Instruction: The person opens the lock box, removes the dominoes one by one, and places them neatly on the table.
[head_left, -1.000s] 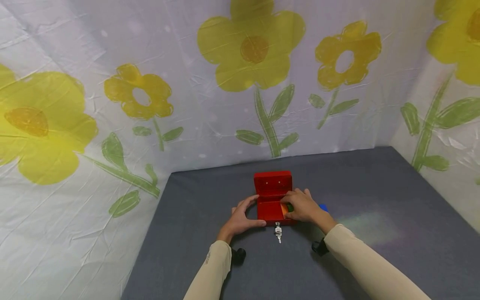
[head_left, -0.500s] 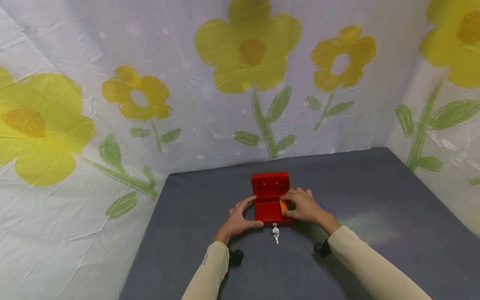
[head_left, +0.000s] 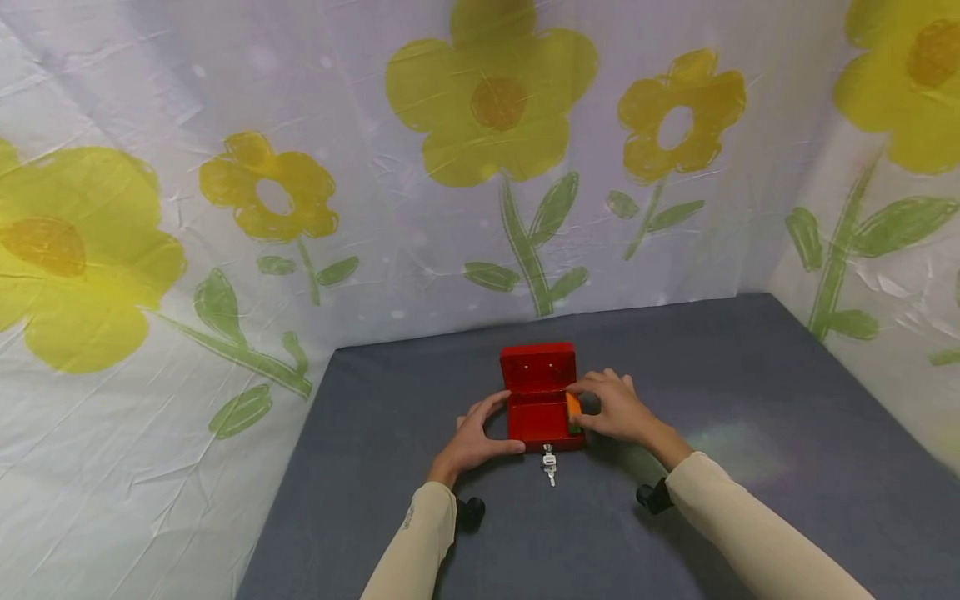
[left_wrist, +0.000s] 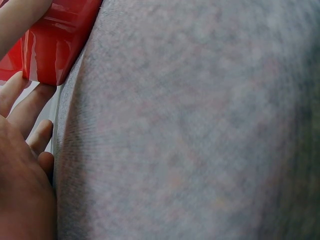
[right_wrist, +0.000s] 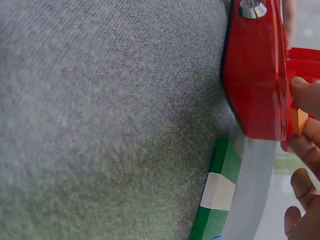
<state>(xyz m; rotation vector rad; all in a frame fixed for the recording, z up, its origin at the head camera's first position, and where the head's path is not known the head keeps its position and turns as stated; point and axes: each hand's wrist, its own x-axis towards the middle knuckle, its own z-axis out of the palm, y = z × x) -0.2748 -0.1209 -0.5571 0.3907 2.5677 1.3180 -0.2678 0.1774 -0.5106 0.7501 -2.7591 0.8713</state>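
A red cash box [head_left: 535, 419] stands on the grey table with its lid [head_left: 537, 367] raised. My left hand [head_left: 472, 437] holds the box's left side, thumb at the front corner and fingers toward the back. In the left wrist view its fingertips touch the red wall. With thumb and fingers, my right hand [head_left: 617, 408] pinches an orange block [head_left: 573, 407] at the inner right side of the box. A green patch shows just below the block. A key [head_left: 550, 467] with a ring hangs from the lock at the front.
Beside the box, in the right wrist view, lies a green and white block [right_wrist: 217, 190] with a bit of blue at its near end. The table [head_left: 420, 375] runs back to a flower-printed cloth [head_left: 420, 250]. A dark wrist camera [head_left: 471, 514] sits under the left sleeve.
My right hand has shifted a little to the right with the orange block, toward the box's right wall. The blue thing behind that hand has gone from sight. My left hand keeps its hold.
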